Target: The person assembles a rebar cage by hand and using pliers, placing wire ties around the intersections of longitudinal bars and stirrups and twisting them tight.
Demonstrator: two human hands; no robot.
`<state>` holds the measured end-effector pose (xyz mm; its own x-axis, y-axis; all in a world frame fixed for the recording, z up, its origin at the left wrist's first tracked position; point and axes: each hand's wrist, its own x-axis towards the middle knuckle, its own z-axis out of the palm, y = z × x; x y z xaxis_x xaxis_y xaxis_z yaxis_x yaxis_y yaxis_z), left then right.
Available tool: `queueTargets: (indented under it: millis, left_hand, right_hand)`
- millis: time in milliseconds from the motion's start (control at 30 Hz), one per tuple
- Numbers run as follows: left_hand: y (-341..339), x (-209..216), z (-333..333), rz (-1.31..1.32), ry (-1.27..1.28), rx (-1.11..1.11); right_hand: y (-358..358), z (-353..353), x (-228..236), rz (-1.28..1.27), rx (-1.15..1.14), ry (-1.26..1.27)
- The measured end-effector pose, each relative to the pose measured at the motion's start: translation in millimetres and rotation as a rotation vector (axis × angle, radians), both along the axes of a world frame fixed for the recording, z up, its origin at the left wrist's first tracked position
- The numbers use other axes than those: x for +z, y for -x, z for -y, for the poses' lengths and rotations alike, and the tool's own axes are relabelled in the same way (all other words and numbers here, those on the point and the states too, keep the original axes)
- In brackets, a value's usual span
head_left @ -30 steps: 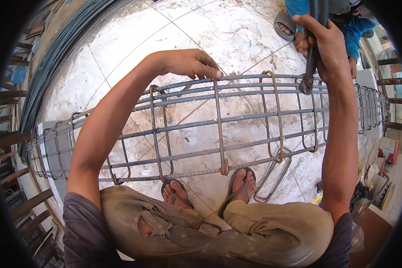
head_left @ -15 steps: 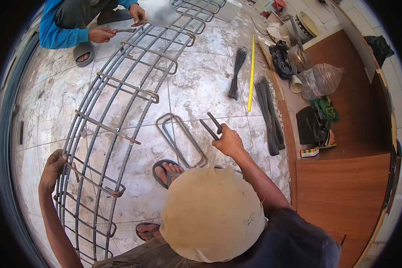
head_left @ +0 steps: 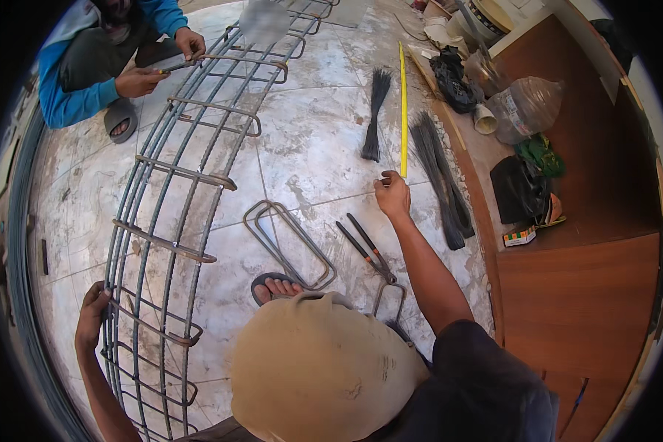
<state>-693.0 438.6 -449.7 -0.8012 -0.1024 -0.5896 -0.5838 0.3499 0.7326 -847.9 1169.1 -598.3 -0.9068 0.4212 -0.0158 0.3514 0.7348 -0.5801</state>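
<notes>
A long rebar cage (head_left: pixel 171 168) of dark rods and tied stirrups curves down the left side. My left hand (head_left: pixel 93 313) grips its outer rods near the lower left, fingers wrapped round them. My right hand (head_left: pixel 393 194) is over the tiles just below the end of a yellow measuring strip (head_left: pixel 403 118); its fingers are loosely bent and apart, with nothing seen in them. A pair of pincers (head_left: pixel 367 249) with orange marks lies on the floor below that hand. Loose rectangular stirrups (head_left: pixel 291 243) lie between the pincers and the cage.
A co-worker's hands (head_left: pixel 141 81) hold a thin tool at the cage's far part. Tie-wire bundles (head_left: pixel 376 114) (head_left: pixel 440 180) lie by the strip. Along the right are a wooden cabinet (head_left: pixel 578 295), a clear plastic bottle (head_left: pixel 527 110), black bags and a bucket. A beige cap (head_left: pixel 324 368) covers the lower middle.
My right hand has let go of the pincers, which now lie on the floor, and has moved up toward the yellow strip. My left hand stays on the cage. The view has shifted slightly.
</notes>
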Motion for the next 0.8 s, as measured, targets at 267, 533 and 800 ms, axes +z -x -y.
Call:
queueTargets:
  millis: [267, 533, 800]
  left_hand:
    - [-2.2, -2.5, 14.0, 0.016, 0.051, 0.007]
    - [-4.7, -2.3, 19.8, -0.006, 0.014, 0.009]
    - [-3.7, -1.4, 2.0, -0.039, 0.059, 0.024]
  right_hand:
    - [75.5, -43.6, -59.3, -0.152, -0.063, 0.094]
    - [67.1, -30.6, -52.4, -0.261, 0.124, 0.229]
    - [66.6, -39.2, -25.6, -0.292, 0.048, 0.49]
